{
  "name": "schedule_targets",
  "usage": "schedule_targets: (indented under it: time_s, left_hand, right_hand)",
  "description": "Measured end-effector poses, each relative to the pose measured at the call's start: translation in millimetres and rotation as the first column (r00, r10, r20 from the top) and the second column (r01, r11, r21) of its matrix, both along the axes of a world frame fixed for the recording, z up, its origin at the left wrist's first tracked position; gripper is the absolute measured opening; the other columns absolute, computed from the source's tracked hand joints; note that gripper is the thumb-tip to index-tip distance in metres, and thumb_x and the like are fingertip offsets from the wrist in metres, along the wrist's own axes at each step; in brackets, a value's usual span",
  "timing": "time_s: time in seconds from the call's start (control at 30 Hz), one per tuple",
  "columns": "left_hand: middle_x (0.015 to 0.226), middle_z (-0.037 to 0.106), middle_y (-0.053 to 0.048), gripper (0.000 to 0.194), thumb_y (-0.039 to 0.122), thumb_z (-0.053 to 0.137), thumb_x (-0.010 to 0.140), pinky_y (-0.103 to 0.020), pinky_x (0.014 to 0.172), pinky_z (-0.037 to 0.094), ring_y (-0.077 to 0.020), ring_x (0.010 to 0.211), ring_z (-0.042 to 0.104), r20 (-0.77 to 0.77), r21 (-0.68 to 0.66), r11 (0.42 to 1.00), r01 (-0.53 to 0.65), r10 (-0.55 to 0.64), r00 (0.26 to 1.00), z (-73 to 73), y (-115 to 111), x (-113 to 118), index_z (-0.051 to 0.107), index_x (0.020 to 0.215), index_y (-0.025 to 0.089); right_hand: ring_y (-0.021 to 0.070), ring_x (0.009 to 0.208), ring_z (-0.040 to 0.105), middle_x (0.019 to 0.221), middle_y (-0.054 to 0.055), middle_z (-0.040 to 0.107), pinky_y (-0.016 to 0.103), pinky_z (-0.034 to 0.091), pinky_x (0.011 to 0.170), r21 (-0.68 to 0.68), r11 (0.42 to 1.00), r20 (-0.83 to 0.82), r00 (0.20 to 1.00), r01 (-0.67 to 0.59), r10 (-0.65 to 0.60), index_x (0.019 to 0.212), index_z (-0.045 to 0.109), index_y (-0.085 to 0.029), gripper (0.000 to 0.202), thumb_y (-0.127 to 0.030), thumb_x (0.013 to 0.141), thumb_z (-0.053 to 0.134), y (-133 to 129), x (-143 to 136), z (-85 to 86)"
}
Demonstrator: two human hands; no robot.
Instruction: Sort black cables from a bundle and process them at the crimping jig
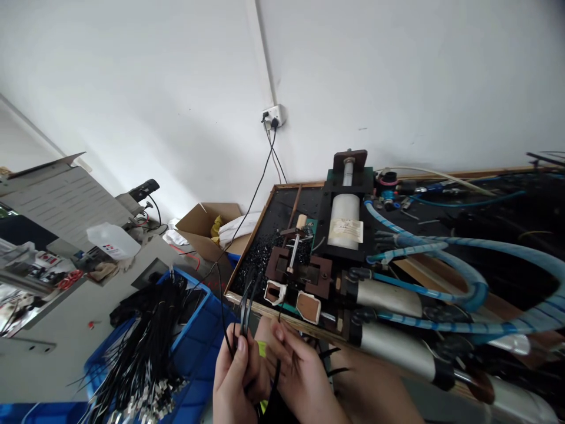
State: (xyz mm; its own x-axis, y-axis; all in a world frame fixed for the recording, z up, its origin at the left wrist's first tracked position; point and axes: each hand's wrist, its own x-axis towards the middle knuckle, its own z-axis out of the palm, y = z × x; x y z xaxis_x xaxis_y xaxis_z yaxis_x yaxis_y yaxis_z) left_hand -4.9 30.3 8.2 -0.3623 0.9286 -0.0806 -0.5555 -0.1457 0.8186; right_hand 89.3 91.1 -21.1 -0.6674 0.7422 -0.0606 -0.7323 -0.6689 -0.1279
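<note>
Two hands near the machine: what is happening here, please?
A person's left hand holds several thin black cords at the edge of a bench with a machine on it. The right hand, close beside, seems to pinch another dark cord. Nearby, a blue crate holds a large bundle of similar cords.

At six o'clock, the hands (238, 371) (302, 368) are covering stretches of the black cords (245, 313); at seven, the bottom edge is cropping the blue bin (200, 347).

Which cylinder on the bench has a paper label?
The white cylinder, nearest the wall, with the paper label around it. The silver cylinders show none.
</note>
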Motion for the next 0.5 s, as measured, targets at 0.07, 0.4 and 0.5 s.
schedule_targets:
  time_s: [0.07,0.4,0.5]
  left_hand:
    - [0.06,0.02,0.013,0.022,0.047,0.079,0.102,-0.018,0.041,0.017,-0.0058,0.044,0.011,-0.005,0.009,1.0,0.019,-0.019,1.0,-3.0,0.1,-2.8,0.074,0.098,0.025]
    - [0.058,0.024,0.014,0.028,0.049,0.087,0.096,-0.018,0.041,0.016,-0.005,0.043,0.012,0.018,-0.048,0.998,-0.05,0.051,0.999,-2.4,2.1,3.0,0.074,0.099,0.025]
    - [0.058,0.023,0.014,0.026,0.048,0.087,0.096,-0.018,0.041,0.018,-0.0056,0.043,0.012,0.036,-0.04,0.999,-0.028,0.029,0.999,-0.5,1.3,3.7,0.075,0.099,0.025]
  right_hand:
    - [0.0123,0.057,0.021,0.061,-0.007,0.038,0.024,0.038,0.057,-0.004,1.0,0.006,1.0,-0.003,0.003,0.076,0.068,-0.021,0.037,-0.043,0.084,0.096,0.4,-0.6,-0.3]
    - [0.0117,0.055,0.021,0.059,-0.008,0.035,0.022,0.036,0.055,0.039,0.999,0.06,0.998,0.023,-0.025,0.074,0.065,-0.022,0.04,-0.046,0.085,0.095,0.3,2.7,7.4]
    - [0.0104,0.055,0.026,0.061,-0.007,0.042,0.022,0.033,0.054,0.059,0.99,0.221,0.965,0.132,-0.141,0.075,0.065,-0.022,0.048,-0.055,0.075,0.101,-0.2,-4.8,-0.6]
